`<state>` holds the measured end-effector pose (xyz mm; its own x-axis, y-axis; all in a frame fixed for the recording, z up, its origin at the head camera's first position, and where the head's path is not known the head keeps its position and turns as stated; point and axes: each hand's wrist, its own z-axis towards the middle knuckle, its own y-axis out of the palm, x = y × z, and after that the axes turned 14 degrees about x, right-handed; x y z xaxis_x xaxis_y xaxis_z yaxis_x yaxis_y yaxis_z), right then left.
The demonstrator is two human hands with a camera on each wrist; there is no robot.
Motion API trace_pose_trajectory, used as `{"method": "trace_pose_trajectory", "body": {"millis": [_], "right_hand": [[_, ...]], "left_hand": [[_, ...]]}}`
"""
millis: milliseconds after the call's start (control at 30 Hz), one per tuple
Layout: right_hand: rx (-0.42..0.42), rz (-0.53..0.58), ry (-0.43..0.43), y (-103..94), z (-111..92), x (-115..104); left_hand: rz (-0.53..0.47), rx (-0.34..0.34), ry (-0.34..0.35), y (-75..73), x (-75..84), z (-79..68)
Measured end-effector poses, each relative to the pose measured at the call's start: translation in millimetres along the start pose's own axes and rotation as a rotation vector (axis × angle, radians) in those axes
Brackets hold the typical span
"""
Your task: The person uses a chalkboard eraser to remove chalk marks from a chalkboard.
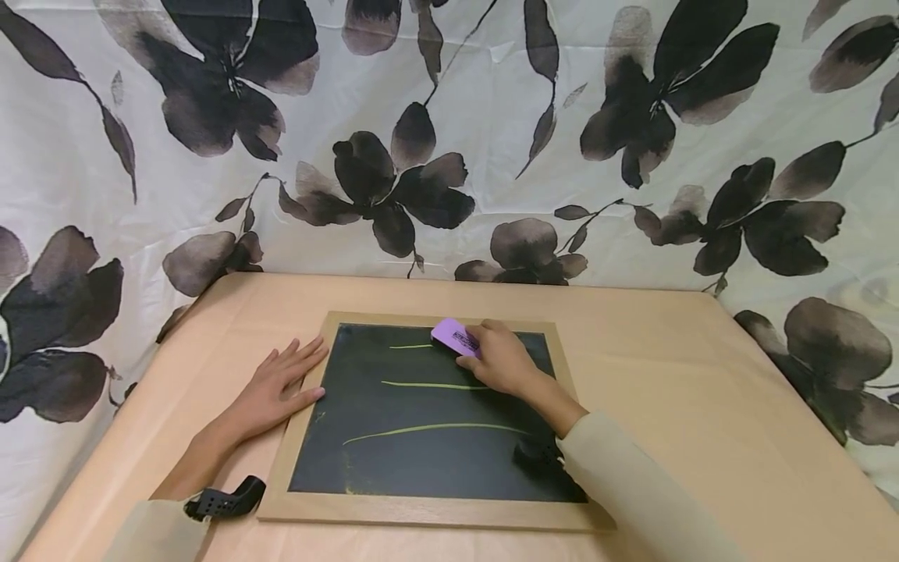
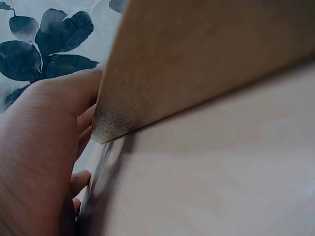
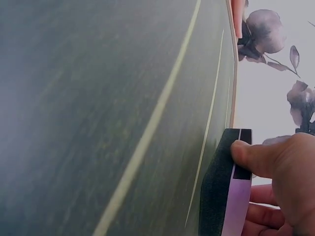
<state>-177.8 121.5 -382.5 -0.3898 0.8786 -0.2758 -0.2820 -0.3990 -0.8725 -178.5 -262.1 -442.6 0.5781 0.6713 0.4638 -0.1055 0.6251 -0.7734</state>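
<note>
A wood-framed chalkboard [image 1: 421, 460] lies on the table, with three yellow chalk lines [image 1: 435, 427] across its dark surface. Near its top edge my right hand [image 1: 504, 359] grips a purple chalkboard eraser [image 1: 455, 337], thumb on one side and fingers on the other. The eraser's dark felt side [image 3: 216, 182] faces the board in the right wrist view, over the right part of the top line. My left hand [image 1: 277, 390] rests on the left side of the frame, fingers spread and straight, thumb reaching the frame's inner edge.
The light wooden table [image 1: 702, 406] extends on both sides of the board. Behind it hangs a white cloth [image 1: 506, 187] printed with dark flowers. A black band [image 1: 225, 498] with a device sits on the left wrist, and another dark device [image 1: 539, 453] is under the right wrist.
</note>
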Motion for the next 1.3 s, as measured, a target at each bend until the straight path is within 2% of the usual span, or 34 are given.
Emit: {"method": "trace_pose_trajectory", "body": {"millis": [333,733,900,1300], "right_hand": [[-0.027,0.027,-0.025,11.3,16,-5],[-0.047,0.049,-0.054,25.7,40,-14],[-0.073,0.077,-0.07,32.9,49,-22],[-0.084,0.072,-0.095,44.6,56,-40]], "left_hand": [[0.012,0.01,-0.019,2.6,-1.0,1.9],[0.031,0.012,-0.024,11.6,2.1,15.7],[0.036,0.011,-0.05,12.7,1.9,14.5],[0.037,0.016,-0.048,13.9,1.2,13.9]]}}
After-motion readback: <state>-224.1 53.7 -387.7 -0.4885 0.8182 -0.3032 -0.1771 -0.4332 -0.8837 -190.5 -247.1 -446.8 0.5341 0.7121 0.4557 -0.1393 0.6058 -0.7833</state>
